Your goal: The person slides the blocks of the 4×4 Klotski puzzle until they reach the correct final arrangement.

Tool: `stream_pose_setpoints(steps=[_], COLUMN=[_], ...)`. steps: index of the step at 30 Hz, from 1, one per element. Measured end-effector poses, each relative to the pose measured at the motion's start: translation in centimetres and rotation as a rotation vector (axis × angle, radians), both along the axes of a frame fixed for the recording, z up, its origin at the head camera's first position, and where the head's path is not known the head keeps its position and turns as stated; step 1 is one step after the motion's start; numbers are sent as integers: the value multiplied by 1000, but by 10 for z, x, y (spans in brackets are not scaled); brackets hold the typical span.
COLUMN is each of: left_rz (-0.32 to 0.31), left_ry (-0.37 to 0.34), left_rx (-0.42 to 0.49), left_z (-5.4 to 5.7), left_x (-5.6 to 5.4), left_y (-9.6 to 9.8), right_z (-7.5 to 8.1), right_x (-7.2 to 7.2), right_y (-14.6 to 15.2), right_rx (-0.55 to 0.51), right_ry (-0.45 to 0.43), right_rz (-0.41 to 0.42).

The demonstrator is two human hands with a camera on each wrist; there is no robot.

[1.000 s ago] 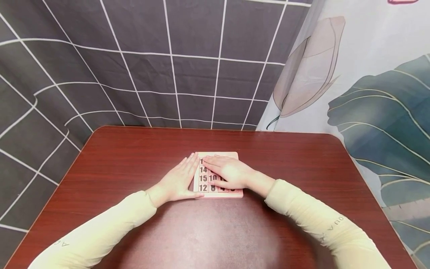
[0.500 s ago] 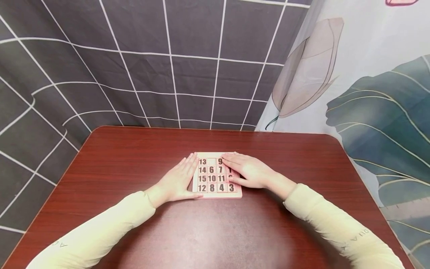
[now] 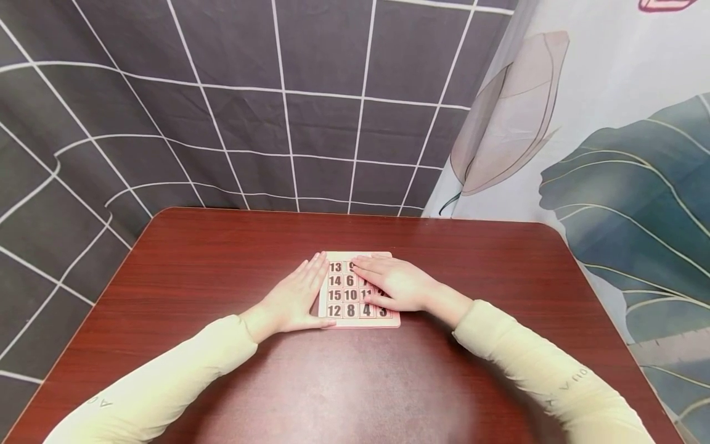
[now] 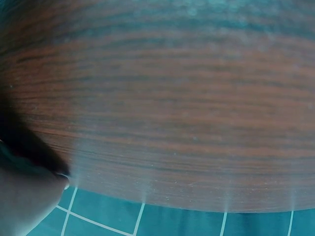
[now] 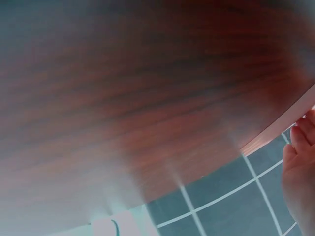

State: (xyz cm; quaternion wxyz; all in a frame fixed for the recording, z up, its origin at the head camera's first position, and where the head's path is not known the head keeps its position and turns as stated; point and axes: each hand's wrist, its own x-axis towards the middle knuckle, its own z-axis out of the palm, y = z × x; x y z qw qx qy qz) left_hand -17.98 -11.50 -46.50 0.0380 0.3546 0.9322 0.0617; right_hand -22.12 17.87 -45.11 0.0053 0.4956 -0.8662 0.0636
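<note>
A square sliding number puzzle with a pale frame lies flat on the table in the head view. Along its left side stretch the straight fingers of my left hand, and the thumb lies along the near left corner. My right hand reaches over the puzzle from the right, fingers extended, with fingertips at the tile marked 9 in the far row. That hand hides the far right tiles. Tiles 13, 14, 6, 15, 10, 12, 8 and 4 show. The right wrist view catches part of the right hand beside the puzzle's edge.
The puzzle rests on a reddish-brown wooden table with rounded far corners. A dark grey curtain with white grid lines hangs behind it. To the right hangs a pale curtain with leaf prints.
My right hand first moved right, baring a gap beside 13, then came back partway left. The 9 tile has slid left into that gap. My left hand has stayed put.
</note>
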Motion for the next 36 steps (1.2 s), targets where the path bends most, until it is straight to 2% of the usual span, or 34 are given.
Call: stream_pose_setpoints(steps=[5,10,17,25,30,36], left_rz=[-1,-4,-8,-6,-9,-14], left_ry=[3,7,12,17,12,27], left_rx=[1,-3,-2,2,7,6], left_z=[0,-1,-2,1,2,1], left_x=[0,0,0,0,1,0], left_y=[0,1,2,0,1,1], right_z=[0,1,2,-2,-3,-2], right_x=[-2,0,4,5,5,3], right_y=[-9,-4,26,54,52,35], right_rx=[33,21,-52,-43,-24,-33], right_ry=[-6,-28,-21,-14,7,15], right_rz=[-5,-18,-38,-69,-64,-30])
